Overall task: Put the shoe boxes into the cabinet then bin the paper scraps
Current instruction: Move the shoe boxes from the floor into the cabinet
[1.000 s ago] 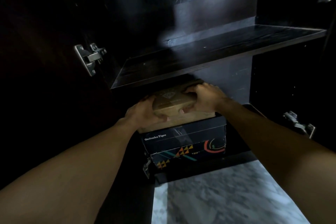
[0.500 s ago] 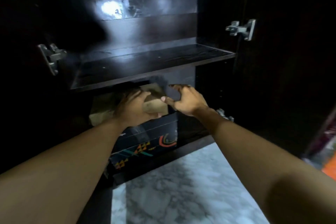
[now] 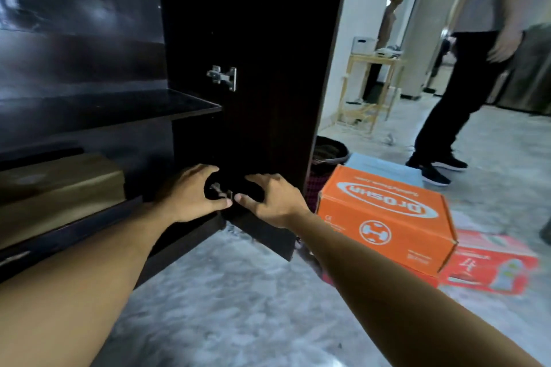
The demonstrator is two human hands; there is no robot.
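Observation:
A brown shoe box (image 3: 59, 185) lies inside the dark cabinet (image 3: 190, 104) under its shelf, at the left. My left hand (image 3: 193, 197) and my right hand (image 3: 271, 202) hover empty, fingers apart, in front of the open cabinet door (image 3: 253, 39), near its lower hinge. An orange shoe box (image 3: 384, 217) stands on the floor to the right, stacked on another orange one. A light blue box (image 3: 387, 170) lies behind it and a red box (image 3: 492, 265) flat to its right. I see no paper scraps.
A dark woven basket (image 3: 329, 152) stands behind the door's edge. A person in black trousers (image 3: 456, 104) stands at the right; another person (image 3: 390, 18) is at a wooden table (image 3: 372, 80) further back. The floor (image 3: 238, 307) is grey marble.
Both hands let go of the brown box, which stays in the cabinet. My view swung right, bringing the door, the orange boxes and the room into sight.

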